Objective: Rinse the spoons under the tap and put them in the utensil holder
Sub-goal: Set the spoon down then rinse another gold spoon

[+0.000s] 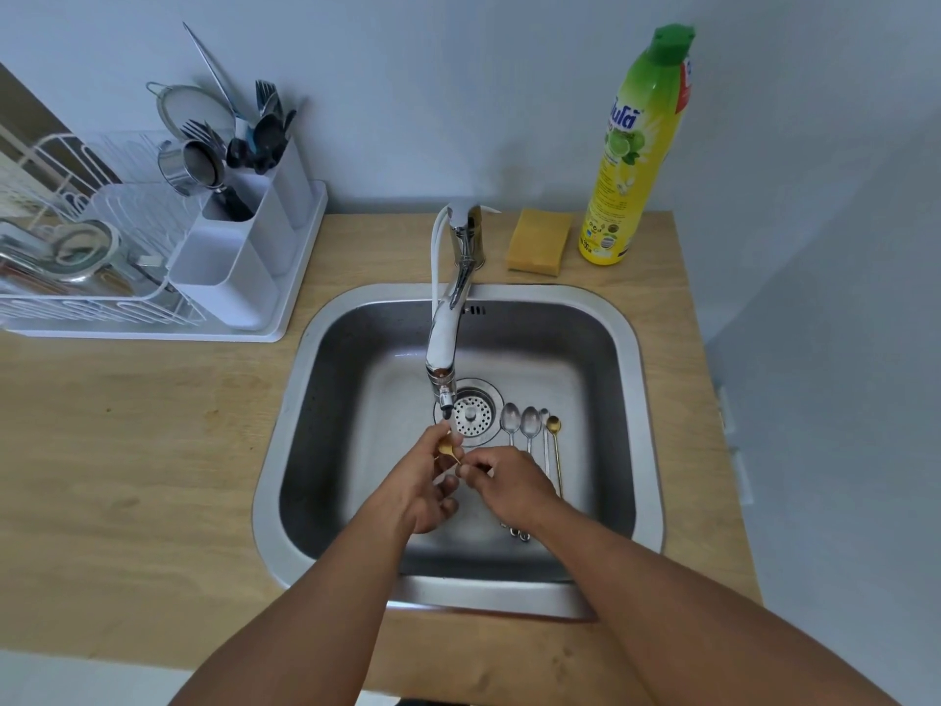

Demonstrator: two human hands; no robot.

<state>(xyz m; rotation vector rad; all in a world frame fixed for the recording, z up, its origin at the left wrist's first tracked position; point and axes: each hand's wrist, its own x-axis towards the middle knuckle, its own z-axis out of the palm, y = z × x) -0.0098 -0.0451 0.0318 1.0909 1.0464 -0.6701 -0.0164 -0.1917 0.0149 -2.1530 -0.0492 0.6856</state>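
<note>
A small gold spoon (448,449) is under the tap (444,343) spout, above the steel sink (626,359). My right hand (501,484) pinches its thin handle, and my left hand (425,484) holds its bowl with curled fingers. Several more spoons (529,425) lie side by side on the sink floor right of the drain (471,412), three silver and one gold (554,425); my right hand covers their handles. The white utensil holder (239,257) stands at the left on the counter, with forks and dark utensils in its rear compartments.
A white dish rack (76,277) with a glass jar and a metal cup adjoins the holder on a white tray. A yellow sponge (538,240) and a tall yellow-green dish soap bottle (636,145) stand behind the sink. The wooden counter (127,450) surrounds the sink.
</note>
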